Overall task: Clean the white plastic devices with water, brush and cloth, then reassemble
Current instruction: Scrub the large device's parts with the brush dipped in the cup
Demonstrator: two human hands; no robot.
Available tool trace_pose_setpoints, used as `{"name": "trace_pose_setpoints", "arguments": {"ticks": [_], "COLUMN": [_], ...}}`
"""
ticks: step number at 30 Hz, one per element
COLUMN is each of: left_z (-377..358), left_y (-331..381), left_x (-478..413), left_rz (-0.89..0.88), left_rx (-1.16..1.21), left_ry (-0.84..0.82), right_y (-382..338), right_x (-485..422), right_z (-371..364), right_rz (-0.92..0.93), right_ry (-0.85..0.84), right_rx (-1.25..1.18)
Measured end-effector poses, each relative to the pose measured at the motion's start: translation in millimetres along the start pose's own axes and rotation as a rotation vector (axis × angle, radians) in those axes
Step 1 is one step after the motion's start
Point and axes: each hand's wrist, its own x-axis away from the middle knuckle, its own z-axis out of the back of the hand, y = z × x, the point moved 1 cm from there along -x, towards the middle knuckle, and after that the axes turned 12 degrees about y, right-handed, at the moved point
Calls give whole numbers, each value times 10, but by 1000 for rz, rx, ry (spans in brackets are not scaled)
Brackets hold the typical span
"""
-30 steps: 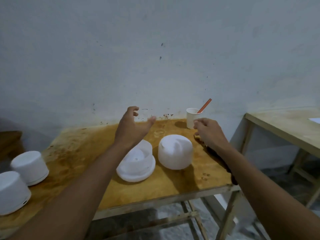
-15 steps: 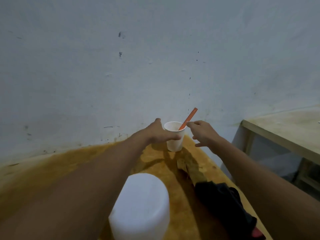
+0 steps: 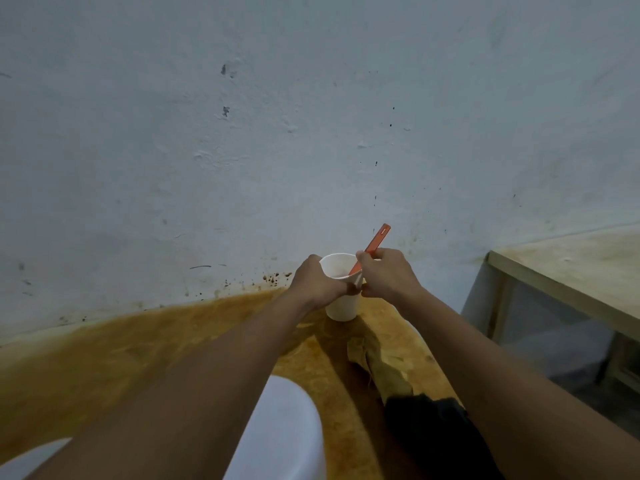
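A white paper cup (image 3: 343,306) stands at the far edge of the stained wooden table (image 3: 104,362), close to the wall. My left hand (image 3: 317,284) grips the cup's left side near the rim. An orange brush handle (image 3: 375,242) sticks up and to the right out of the cup, and my right hand (image 3: 388,275) pinches it just above the rim. The brush head is hidden inside the cup. A white plastic device cover (image 3: 287,431) sits near the bottom of the view, partly behind my left forearm. A black cloth (image 3: 433,434) lies at the lower right.
A crumpled brown cloth (image 3: 377,365) lies between the cup and the black cloth. Another white device part (image 3: 27,460) shows at the bottom left corner. A second wooden table (image 3: 571,271) stands to the right across a gap. The wall runs right behind the cup.
My left hand has closed round the cup and my right hand has taken hold of the orange brush handle. The view has moved closer to the cup and wall.
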Motion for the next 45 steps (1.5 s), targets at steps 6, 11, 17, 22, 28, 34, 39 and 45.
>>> {"name": "trace_pose_setpoints", "arguments": {"ticks": [6,11,17,22,28,34,39,45], "left_z": [490,1066,1770,2133,2451,2798,3077,3371], "left_y": [89,143,26,-208,-581,-685,-578,-321], "left_x": [308,665,1074,1181,1019,998,1158,1386], "left_rz": [-69,-97,-114,-101,-88,-35,8,58], "left_rx": [62,173,271,305,318,261,212,139], "left_ry": [80,151,223,288,355,419,424,382], "right_y": [-322,-743,-1277,-1560,-1725,-2031,-2314,-2602], "right_x": [266,638,1199,1506,1487,1450,1565,1771], "right_z": [127,162,102,-123,-670,-962,-827,-552], "right_rz": [69,109,124,197,250,229,189,74], "right_ry": [-15,-90,-181,-245,-323,-468,-520,-479], "right_rx": [-68,-144,-257,-266,-247,-167,-77,-75]}}
